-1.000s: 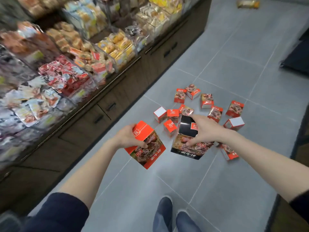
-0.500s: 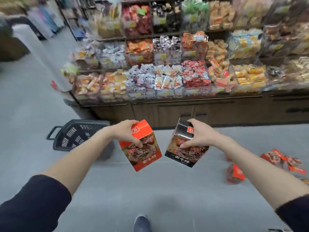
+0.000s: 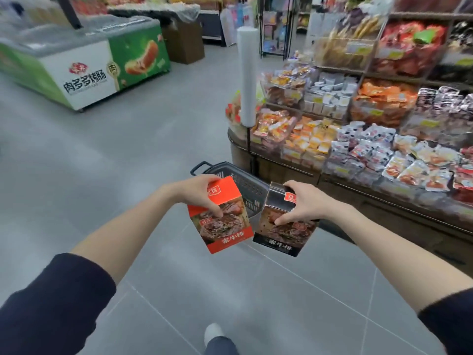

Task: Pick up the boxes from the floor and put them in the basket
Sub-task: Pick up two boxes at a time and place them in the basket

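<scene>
Nearest the camera: two dark sleeves pushed up the forearms, one shoe (image 3: pixel 214 331) on the grey tiled floor (image 3: pixel 76 190), where half a second before a dark shoe tip showed at the same spot. Both arms reached forward, elbows slightly bent, much as earlier.

Left hand (image 3: pixel 197 196) clamped over the top of one orange box (image 3: pixel 225 221), thumb pressed on its front face, fingers curled behind the upper edge; box tilted, lower corner toward the camera. Right hand (image 3: pixel 299 206) closed round one black box (image 3: pixel 280 234) in the same manner, thumb on the front, fingers wrapped over the dark top. Two boxes in all, one per hand, just beside each other, corners nearly touching; whether actually touching, cannot tell.

Behind the boxes, one dark basket (image 3: pixel 230 172) on the floor, partly hidden by both; earlier off to the left of the hands, now straight ahead. The loose boxes seen at lower right before, gone from view.

Further on: snack shelves (image 3: pixel 358 129) shifted to the right side, one white roll (image 3: pixel 247 78) upright at their end, one green freezer (image 3: pixel 89 62) newly in view at upper left.
</scene>
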